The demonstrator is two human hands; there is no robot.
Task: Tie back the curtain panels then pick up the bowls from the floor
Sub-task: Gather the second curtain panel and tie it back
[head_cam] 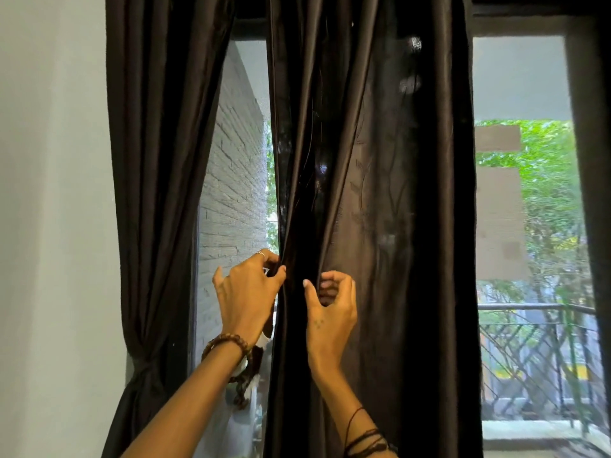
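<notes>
Two dark curtains hang at a window. The left curtain (158,160) is tied back low down, next to the white wall (49,193). The middle curtain (370,193) hangs loose. The left hand (246,289) pinches the left edge of the middle curtain with its fingers curled on the cloth. The right hand (330,302) is just beside it, fingers curled in the folds, gripping the same curtain. No bowls can be seen.

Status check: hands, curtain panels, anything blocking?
Left hand pinching middle curtain panel edge; right hand curled against its folds. Left curtain panel tied back. No bowls in view. Nothing blocking.
</notes>
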